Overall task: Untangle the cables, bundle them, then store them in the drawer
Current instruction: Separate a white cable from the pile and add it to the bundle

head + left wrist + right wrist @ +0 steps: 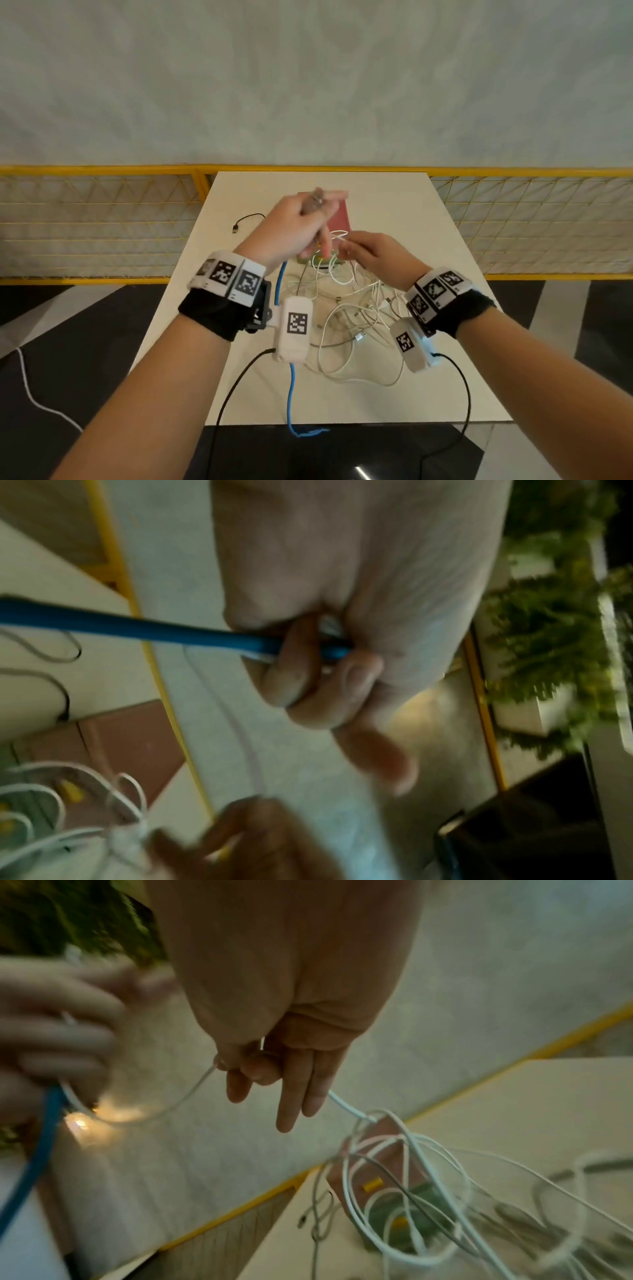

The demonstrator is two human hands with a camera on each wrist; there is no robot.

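Above the white table (pixel 455 274), the left hand (pixel 294 222) is raised with its fingers curled tight around the blue cable (pixel 103 623), which hangs down past the table's near edge. Just beside it, the right hand (pixel 373 253) pinches a thin white cable (pixel 349 1107). That cable runs down into the tangled pile of white cables (pixel 356 318) on the table, with a pink box (pixel 337 217) behind.

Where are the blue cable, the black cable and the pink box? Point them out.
blue cable (pixel 103 624): left wrist view, the stretch just before the left hand's fingers.
black cable (pixel 247 218): head view, its loose curve.
pink box (pixel 339 219): head view, its top.
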